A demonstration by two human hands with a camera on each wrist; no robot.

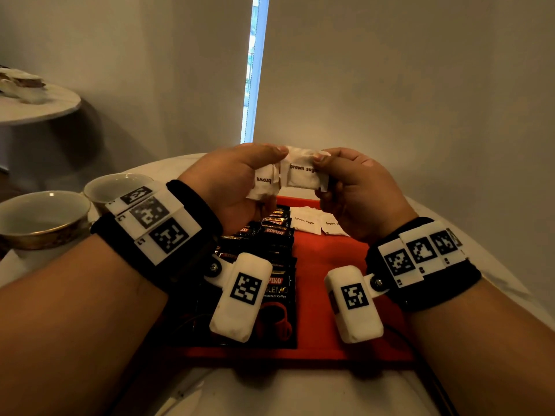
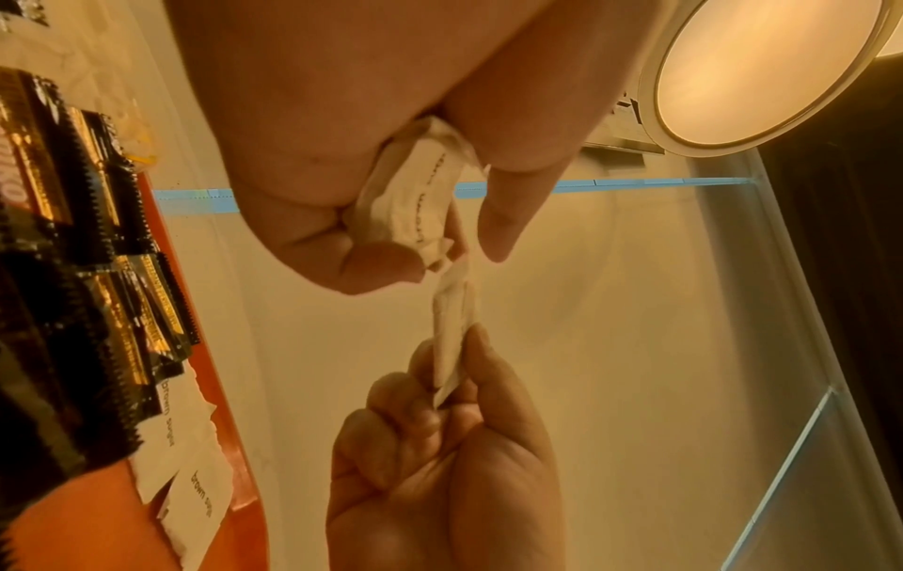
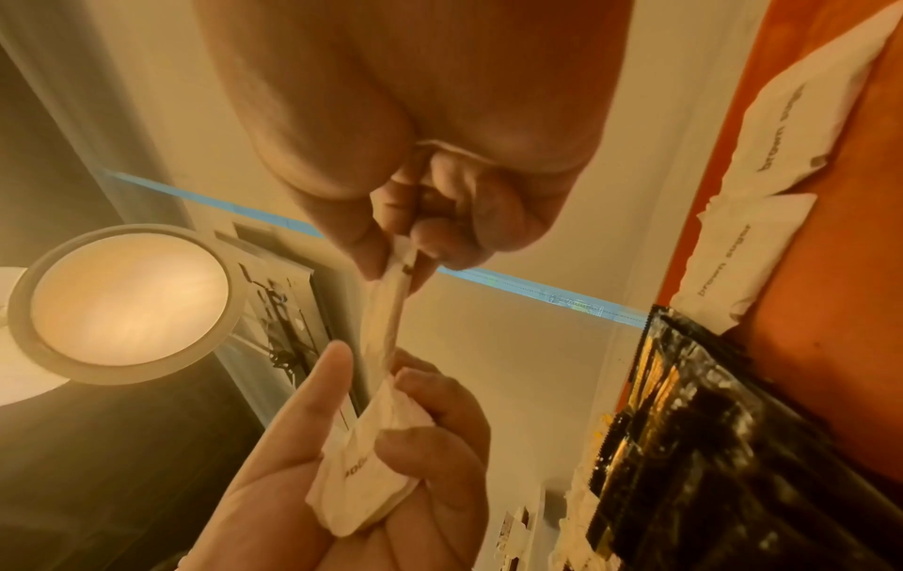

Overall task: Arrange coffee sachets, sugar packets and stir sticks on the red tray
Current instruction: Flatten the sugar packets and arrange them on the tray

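Note:
Both hands hover above the far end of the red tray. My left hand grips a small bunch of white brown-sugar packets, also seen in the left wrist view as the bunch. My right hand pinches one end of a single sugar packet, whose other end meets the bunch; this packet shows edge-on in the right wrist view. Black Kopiko coffee sachets lie overlapping in a row along the tray's left side. Two more sugar packets lie flat at the tray's far right. No stir sticks show.
Two gold-rimmed cups stand left of the tray on the white table. A round side table with items sits at the far left. The tray's right half shows bare red. A round lamp glows overhead.

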